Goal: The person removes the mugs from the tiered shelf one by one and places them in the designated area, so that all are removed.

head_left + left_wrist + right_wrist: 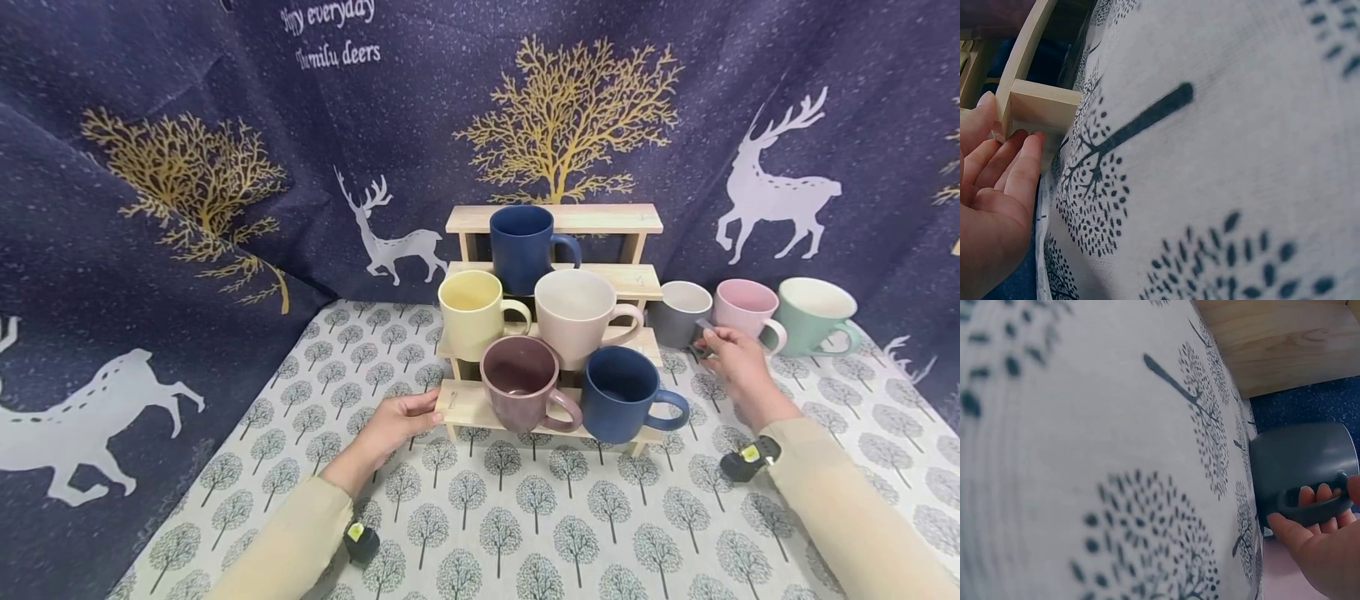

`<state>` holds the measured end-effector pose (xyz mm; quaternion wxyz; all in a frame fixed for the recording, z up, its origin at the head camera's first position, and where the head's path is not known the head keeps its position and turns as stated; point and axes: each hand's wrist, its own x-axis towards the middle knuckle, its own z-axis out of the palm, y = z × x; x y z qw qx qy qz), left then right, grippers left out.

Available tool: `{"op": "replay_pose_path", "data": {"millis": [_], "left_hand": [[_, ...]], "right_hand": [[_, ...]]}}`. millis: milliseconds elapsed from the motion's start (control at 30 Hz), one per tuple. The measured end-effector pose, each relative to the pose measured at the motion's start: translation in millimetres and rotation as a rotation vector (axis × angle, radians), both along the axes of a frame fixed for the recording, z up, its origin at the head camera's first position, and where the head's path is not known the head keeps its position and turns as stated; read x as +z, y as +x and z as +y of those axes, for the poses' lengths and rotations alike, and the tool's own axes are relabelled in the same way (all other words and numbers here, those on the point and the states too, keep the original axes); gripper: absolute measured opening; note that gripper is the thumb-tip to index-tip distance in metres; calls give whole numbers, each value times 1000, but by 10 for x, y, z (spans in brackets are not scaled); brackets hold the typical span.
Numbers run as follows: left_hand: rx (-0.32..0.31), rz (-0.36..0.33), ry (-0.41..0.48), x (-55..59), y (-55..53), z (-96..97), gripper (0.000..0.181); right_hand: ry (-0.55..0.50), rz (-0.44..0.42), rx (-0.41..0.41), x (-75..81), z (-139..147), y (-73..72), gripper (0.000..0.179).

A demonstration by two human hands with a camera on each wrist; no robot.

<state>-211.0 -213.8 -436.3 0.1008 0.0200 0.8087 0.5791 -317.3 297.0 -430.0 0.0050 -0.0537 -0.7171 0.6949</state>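
My right hand grips the handle of a grey mug, fingers through the loop in the right wrist view, where the mug stands beside the rack's wooden side. At the left end of the lowest step, my left hand pinches the edge of the wooden tiered rack between thumb and fingers. On the rack stand a yellow mug, a pale pink mug, a mauve mug, a blue mug on the lowest step and another blue mug higher up.
Right of the grey mug, a pink mug and a green mug stand on the tree-print tablecloth. A dark blue curtain with deer and trees hangs close behind the rack.
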Motion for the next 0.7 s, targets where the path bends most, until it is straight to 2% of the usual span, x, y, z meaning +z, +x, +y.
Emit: {"op": "replay_pose_path", "data": {"millis": [67, 233, 333, 433, 467, 600, 700], "left_hand": [[0, 2, 1, -4, -3, -1, 54], [-3, 5, 1, -6, -4, -2, 54], [4, -1, -2, -9, -6, 2, 55], [11, -5, -2, -17, -6, 7, 55], [16, -8, -1, -18, -6, 7, 55], [12, -8, -2, -16, -2, 3, 55], [4, -3, -5, -5, 0, -2, 55]], "right_hand": [[-79, -13, 25, 16, 18, 6, 27], [-118, -42, 72, 45, 60, 24, 27], [-57, -38, 85, 62, 72, 35, 25], [79, -23, 91, 99, 81, 54, 14], [140, -21, 92, 118, 85, 63, 16], [306, -27, 105, 200, 130, 97, 54], [334, -30, 126, 247, 202, 118, 60]]}}
